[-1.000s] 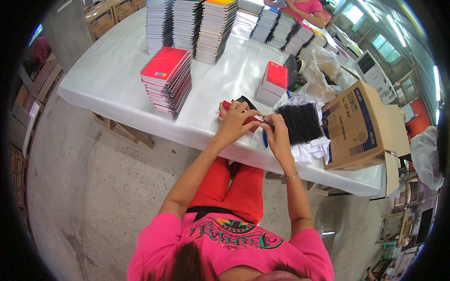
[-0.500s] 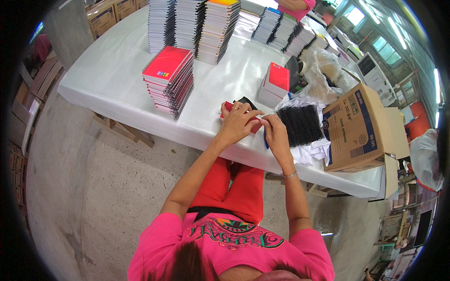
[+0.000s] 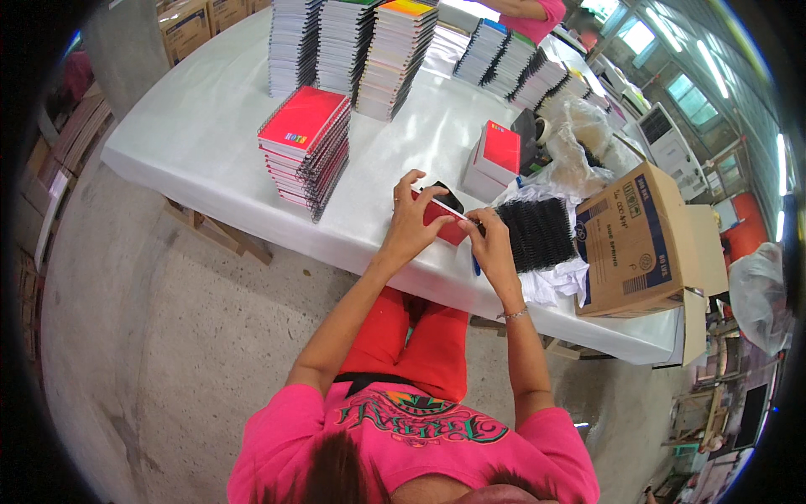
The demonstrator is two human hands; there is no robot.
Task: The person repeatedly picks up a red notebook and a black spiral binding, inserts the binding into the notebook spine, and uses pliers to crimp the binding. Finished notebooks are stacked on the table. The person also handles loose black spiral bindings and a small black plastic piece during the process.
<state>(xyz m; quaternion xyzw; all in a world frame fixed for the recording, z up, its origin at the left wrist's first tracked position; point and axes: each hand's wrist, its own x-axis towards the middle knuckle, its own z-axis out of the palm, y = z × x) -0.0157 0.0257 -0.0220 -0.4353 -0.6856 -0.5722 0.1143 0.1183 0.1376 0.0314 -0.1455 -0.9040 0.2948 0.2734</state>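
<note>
Both hands hold a red notebook [image 3: 443,221] at the near edge of the white desk [image 3: 201,134]. Left hand [image 3: 411,227] grip wraps its left end, fingers over the top; right hand [image 3: 491,244] grip pinches the right end w/ a blue pen [image 3: 476,266] tucked below. Black spiral coils [image 3: 537,231] lie just right; red notebook stack [image 3: 306,147] far left.

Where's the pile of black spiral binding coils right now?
In the head view, the black spiral coils lie on the white table, just right of the right hand, between it and the cardboard box.
</note>
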